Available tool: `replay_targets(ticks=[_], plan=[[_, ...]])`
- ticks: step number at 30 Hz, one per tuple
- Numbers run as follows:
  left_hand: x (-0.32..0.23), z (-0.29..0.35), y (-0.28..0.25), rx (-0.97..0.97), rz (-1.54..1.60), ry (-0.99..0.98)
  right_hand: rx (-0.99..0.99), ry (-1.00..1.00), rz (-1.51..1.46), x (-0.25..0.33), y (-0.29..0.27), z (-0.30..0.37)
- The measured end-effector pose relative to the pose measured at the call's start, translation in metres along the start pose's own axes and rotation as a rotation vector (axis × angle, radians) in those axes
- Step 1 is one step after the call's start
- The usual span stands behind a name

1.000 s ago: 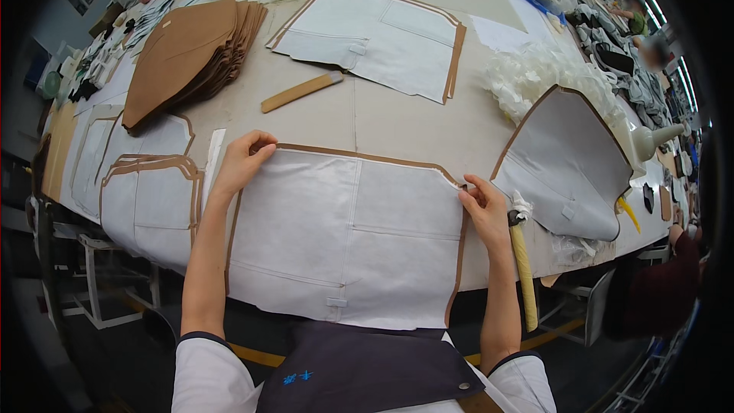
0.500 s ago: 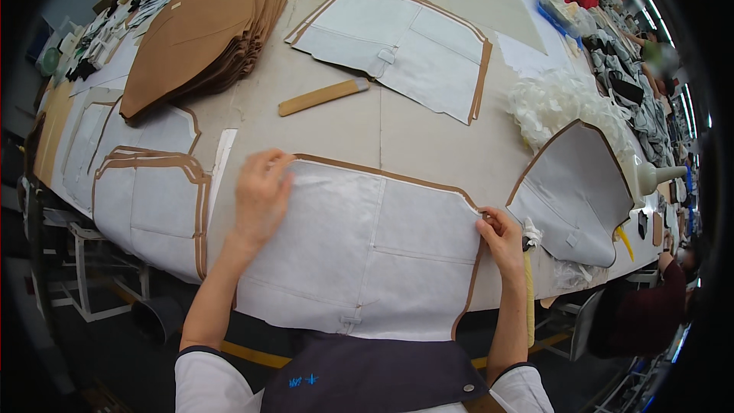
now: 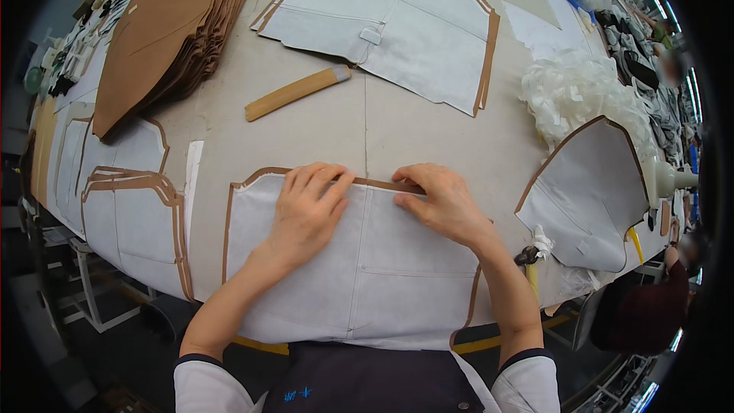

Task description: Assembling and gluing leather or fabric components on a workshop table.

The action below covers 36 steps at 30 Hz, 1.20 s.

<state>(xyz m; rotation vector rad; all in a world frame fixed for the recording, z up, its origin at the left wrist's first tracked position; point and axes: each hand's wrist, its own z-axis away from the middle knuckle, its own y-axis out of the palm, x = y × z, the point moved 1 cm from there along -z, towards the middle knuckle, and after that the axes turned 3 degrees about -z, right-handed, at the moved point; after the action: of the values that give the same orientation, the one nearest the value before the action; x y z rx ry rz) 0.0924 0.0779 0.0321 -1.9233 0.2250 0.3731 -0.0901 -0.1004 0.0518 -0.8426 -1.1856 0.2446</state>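
A pale grey-white panel with brown edging and stitched seams lies before me, its lower part reaching the table's front edge. On its top edge, left of the centre seam, rests my left hand, fingers extended over the brown strip. Just right of that seam is my right hand, its fingers bent on the edging and its thumb below on the pale face. A gap shows between that thumb and forefinger. The undersides of my fingertips are hidden.
Brown pieces are stacked at far left, above more edged panels. A tan strip-like tool lies below a far stack of pale panels. At right are a curved grey panel, white scraps and a seated person.
Both hands have come inward along the panel's top edge, toward its centre seam. My right hand has left the right corner. The panel sits farther left and a little nearer me.
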Motion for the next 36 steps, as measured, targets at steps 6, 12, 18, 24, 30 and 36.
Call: replay_targets(ticks=[6,12,18,24,30,36], plan=[[0.049,0.017,-0.047,-0.016,0.024,-0.261,-0.038,-0.034,-0.018,-0.003,-0.025,0.021],[0.074,0.051,-0.088,0.130,0.287,-0.513,-0.019,0.317,-0.189,-0.029,-0.049,0.082],[0.097,0.058,-0.105,0.202,0.345,-0.482,-0.088,0.380,-0.258,-0.038,-0.039,0.119],[0.132,0.012,-0.224,-0.104,0.384,-0.447,-0.295,0.090,-0.095,0.013,-0.113,0.029],[0.239,-0.088,-0.389,-0.667,-0.240,-0.481,-0.467,-0.428,-0.177,0.181,-0.161,-0.197],[0.345,-0.015,-0.465,-1.103,0.142,-0.282,-0.579,-0.961,-0.412,0.265,-0.091,-0.346]])
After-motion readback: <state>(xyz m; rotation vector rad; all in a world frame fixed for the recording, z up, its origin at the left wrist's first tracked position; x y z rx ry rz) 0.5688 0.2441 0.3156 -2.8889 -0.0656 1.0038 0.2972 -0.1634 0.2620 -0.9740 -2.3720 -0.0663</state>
